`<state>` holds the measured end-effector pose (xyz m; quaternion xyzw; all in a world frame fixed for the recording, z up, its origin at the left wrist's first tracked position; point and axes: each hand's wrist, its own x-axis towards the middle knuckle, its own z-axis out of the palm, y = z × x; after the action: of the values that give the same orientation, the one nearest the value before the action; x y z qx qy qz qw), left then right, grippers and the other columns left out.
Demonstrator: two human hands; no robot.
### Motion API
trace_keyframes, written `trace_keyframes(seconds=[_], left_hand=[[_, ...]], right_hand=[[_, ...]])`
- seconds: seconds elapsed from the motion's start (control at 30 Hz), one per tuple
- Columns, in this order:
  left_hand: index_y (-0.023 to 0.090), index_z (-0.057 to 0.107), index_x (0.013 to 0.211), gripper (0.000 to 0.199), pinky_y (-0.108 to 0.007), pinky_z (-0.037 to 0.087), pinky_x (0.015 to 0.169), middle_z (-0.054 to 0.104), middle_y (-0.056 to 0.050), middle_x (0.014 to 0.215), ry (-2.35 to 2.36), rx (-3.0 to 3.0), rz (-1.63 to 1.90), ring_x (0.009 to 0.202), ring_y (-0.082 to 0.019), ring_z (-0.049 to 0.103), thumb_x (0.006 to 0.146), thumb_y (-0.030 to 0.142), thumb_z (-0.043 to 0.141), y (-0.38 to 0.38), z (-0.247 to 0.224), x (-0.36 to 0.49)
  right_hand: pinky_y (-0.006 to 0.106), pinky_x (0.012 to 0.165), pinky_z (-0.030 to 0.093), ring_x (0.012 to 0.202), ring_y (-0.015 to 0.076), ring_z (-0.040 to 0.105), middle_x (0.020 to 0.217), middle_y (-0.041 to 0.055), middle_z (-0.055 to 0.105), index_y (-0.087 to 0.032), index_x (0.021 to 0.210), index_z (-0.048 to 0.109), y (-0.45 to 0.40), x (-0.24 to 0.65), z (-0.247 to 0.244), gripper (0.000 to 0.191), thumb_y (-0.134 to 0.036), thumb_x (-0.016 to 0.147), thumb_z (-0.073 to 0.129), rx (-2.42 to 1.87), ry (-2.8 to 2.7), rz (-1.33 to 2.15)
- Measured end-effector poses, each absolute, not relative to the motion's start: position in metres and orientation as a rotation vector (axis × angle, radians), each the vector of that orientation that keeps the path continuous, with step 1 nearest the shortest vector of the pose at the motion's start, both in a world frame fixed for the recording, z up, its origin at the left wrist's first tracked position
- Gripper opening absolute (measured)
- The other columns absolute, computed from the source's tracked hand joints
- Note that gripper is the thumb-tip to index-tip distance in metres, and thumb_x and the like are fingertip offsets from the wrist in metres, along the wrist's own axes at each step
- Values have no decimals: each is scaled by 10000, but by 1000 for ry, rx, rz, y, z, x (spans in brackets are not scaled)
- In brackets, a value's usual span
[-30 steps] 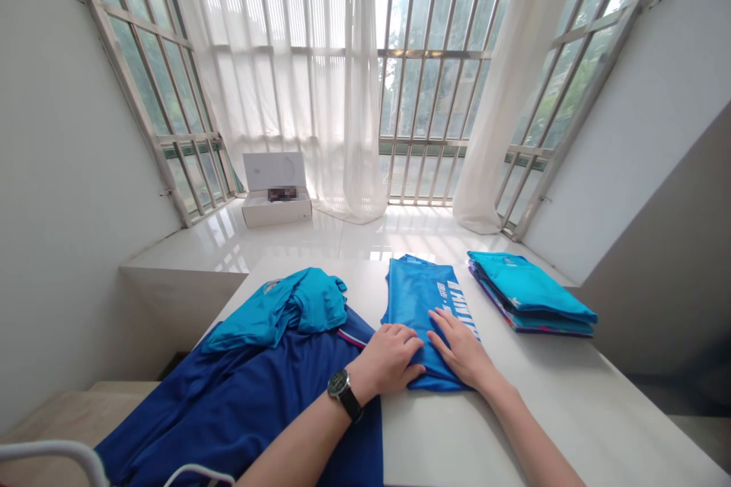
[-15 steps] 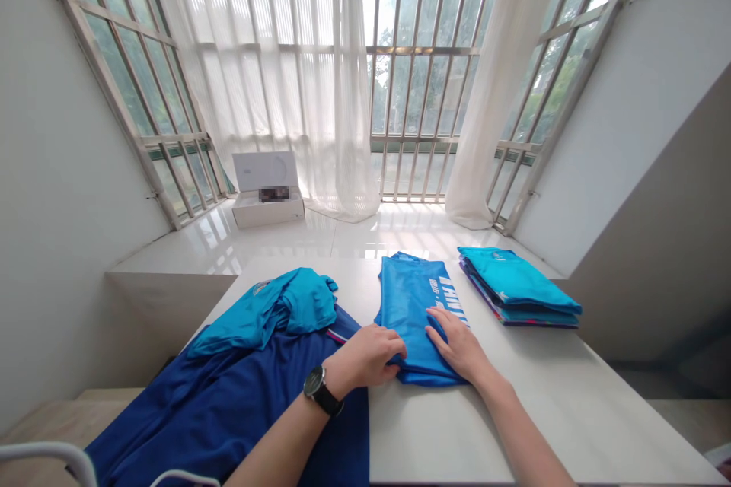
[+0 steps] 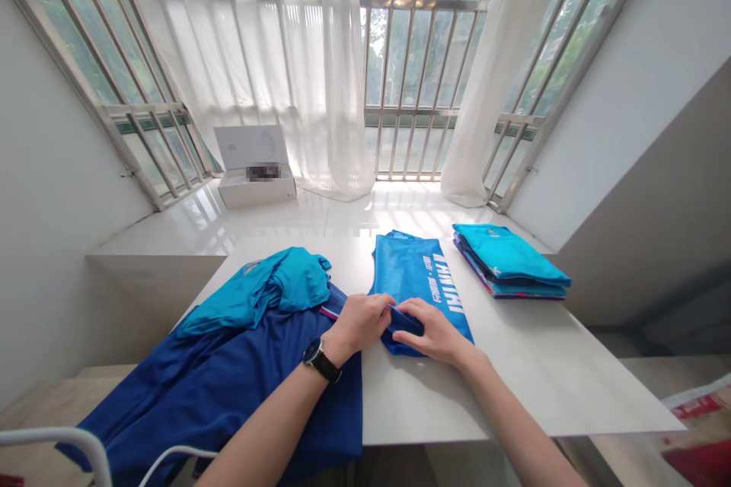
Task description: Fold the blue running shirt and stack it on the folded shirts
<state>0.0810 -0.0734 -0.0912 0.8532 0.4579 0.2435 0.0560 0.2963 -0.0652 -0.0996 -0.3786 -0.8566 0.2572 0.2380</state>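
Note:
A blue shirt (image 3: 408, 266) with white lettering lies folded on the white table in front of me. My left hand (image 3: 362, 323), with a black watch on its wrist, pinches the near left part of the shirt. My right hand (image 3: 431, 331) curls around a raised fold of the same shirt, its fingers above and its thumb below. The fingertips of both hands almost meet there. The far part of the shirt lies flat with its lettering showing along the right side.
A stack of folded clothes (image 3: 511, 259), turquoise on top, sits at the table's right. On the left lie a crumpled turquoise shirt (image 3: 268, 285) and a dark blue garment (image 3: 240, 388) hanging over the edge. An open white box (image 3: 256, 190) stands on the windowsill.
My right hand has moved left from the lettering to the near edge, where a fold of the shirt is now lifted. The view has tilted down slightly.

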Motion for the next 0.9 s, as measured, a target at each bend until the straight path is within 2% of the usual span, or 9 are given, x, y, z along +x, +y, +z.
trace_keyframes(seconds=[0.13,0.3,0.5,0.63,0.7,0.77,0.83,0.9], left_hand=[[228,694,1059,187,-296,561,775,779,-30,951,1408,2577,841,830,-208,744,930,163,576,-73,-92,83],[234,692,1042,157,-280,555,764,776,-22,954,1428,2563,899,822,-194,740,949,179,578,-71,-95,82],[239,681,1009,160,-271,529,761,761,-14,916,1477,2560,849,810,-179,718,982,198,529,-69,-100,82],[222,655,1049,171,-321,514,844,739,-45,993,1446,2555,989,905,-191,690,998,204,493,-72,-90,80],[212,648,1037,181,-343,493,878,721,-68,1021,1331,2605,1028,952,-200,666,1015,286,485,-76,-82,78],[206,652,971,262,-343,478,848,711,-67,968,1151,2687,916,912,-202,652,1006,425,513,-81,-76,78],[205,657,948,372,-338,465,797,702,-58,927,972,2757,716,870,-209,641,934,571,591,-86,-75,80],[212,658,1020,461,-340,456,796,699,-64,990,838,2794,552,911,-229,637,846,638,672,-90,-78,84]], right_hand=[[366,897,507,1004,224,616,1084,65,681,-224,1017,663,-65,292,-106,181,-363,953,567,-1044,-2370,630],[412,923,506,1042,265,607,1156,100,660,-200,1170,595,-71,286,-102,403,-409,847,715,-1072,-2415,493],[429,904,505,1013,280,594,1116,110,668,-193,1096,602,-76,276,-105,253,-303,870,633,-1055,-2487,254],[366,792,513,907,249,629,980,94,685,-198,981,633,-71,279,-112,172,-206,907,479,-1110,-2391,267],[328,726,494,803,216,636,877,64,679,-206,925,628,-67,284,-113,185,-237,934,445,-1168,-2237,366],[298,647,453,661,177,593,727,16,630,-216,828,591,-62,288,-111,221,-316,959,443,-1237,-2057,448],[286,577,395,554,151,509,599,-25,532,-228,716,514,-59,291,-110,301,-393,960,453,-1307,-1922,469],[285,544,351,515,140,449,548,-45,455,-237,658,445,-57,293,-108,357,-448,945,468,-1353,-1852,462]])
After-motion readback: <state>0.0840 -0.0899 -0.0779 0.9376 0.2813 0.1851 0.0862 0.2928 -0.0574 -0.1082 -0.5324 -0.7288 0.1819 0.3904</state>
